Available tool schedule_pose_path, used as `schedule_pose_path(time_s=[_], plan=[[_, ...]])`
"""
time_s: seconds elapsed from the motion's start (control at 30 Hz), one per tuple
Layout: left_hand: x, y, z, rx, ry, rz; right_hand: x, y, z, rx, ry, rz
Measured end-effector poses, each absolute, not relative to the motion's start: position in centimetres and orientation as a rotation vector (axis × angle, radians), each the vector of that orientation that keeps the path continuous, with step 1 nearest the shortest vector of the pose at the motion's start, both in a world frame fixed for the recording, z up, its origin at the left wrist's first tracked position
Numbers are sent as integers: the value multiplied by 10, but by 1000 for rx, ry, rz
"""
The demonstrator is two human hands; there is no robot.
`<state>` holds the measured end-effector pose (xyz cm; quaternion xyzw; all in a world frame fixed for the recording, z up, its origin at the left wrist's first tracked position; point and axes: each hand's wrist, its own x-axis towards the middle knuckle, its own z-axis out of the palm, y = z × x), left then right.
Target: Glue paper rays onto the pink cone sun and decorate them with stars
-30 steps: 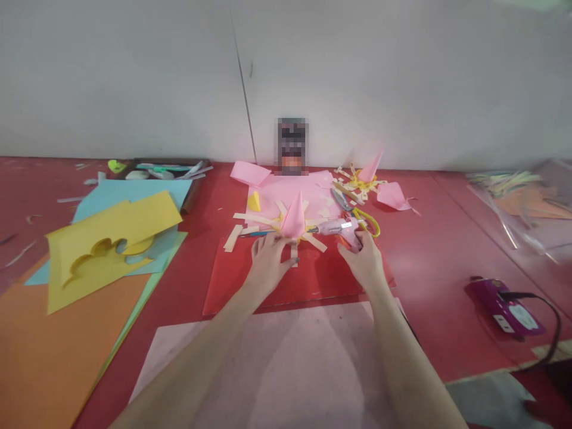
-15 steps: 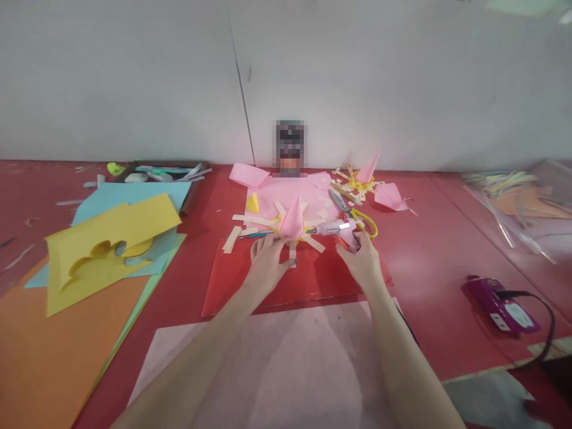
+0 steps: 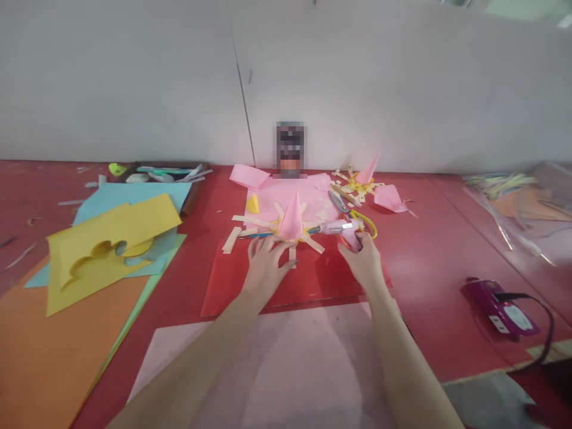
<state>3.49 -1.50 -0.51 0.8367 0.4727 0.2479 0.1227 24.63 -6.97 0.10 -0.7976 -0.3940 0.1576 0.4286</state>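
Note:
A pink paper cone [image 3: 292, 217] stands upright on a yellow base with pale flat strips [image 3: 313, 243] spreading out from it. My left hand [image 3: 268, 262] grips this piece low at its front, index finger by the cone's foot and thumb by the front strip. On the right, my right hand [image 3: 365, 256] is wrapped around the handle of a pink glue gun [image 3: 337, 227]. Its nozzle points left, close to the cone's base. Under the hands lies a red board [image 3: 250, 286]. A small yellow cone [image 3: 252, 204] sits just behind.
Scissors [image 3: 369, 221] with yellow handles lie behind the glue gun. A second pink cone piece [image 3: 367, 171] stands at the back right. Coloured paper sheets [image 3: 107, 238] cover the left side. A purple power box [image 3: 503, 307] with a black cord is at right.
The cone leans less and stands a little straighter. Both hands keep nearly the same places, and the glue gun has barely shifted.

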Motion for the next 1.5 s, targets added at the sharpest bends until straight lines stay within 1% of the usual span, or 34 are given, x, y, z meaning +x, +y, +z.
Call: schedule_pose_path(time_s=[0.13,0.37,0.53,0.7,0.93,1.1,1.33,1.5], plan=[[36,-8,13,2419,1415,1008,249,-68,0,-1961,-938,421],[59,26,56,2261,1473,1277,257,-66,-2,-1908,-871,450],[83,47,69,2171,1427,1299,261,-66,0,-1881,-786,472],[87,58,71,2236,1410,1199,260,-67,4,-1854,-761,503],[80,54,87,2283,1355,1314,259,-67,7,-1799,-696,497],[79,49,98,2326,1293,1308,261,-66,3,-1759,-683,481],[81,46,89,2324,1283,1178,257,-67,11,-1805,-694,495],[82,46,84,2299,1251,1199,258,-67,11,-1800,-693,502]])
